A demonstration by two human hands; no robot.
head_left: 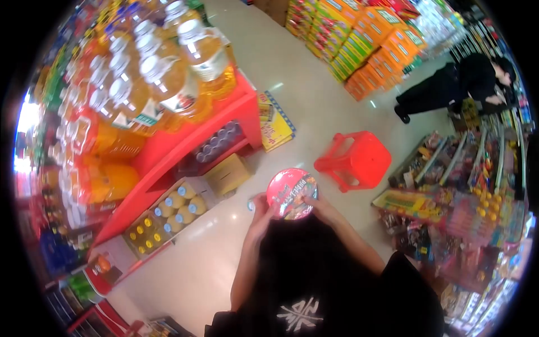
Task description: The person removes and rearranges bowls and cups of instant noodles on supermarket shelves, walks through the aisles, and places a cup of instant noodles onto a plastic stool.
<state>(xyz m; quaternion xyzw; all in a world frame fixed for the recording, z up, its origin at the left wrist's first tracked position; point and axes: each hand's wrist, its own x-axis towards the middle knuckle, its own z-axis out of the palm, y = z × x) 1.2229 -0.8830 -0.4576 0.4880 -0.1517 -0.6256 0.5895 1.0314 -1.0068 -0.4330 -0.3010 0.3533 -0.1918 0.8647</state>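
A round tub with a red printed lid [293, 191], which looks like an instant noodle bowl, is held in front of my dark shirt, its lid facing up. My left hand [260, 210] grips its left side, fingers closed around the edge. On the other side, my right hand [322, 208] holds the lower right rim. The underside of the tub and most of the fingers are hidden.
A red plastic stool [365, 160] stands ahead on the floor. To the left is a red shelf [245, 106] with large juice bottles [168, 84] and boxed bottles below. Orange cartons [387, 50] are stacked ahead. Snack racks [449, 208] and a person in dark clothes [449, 84] are right.
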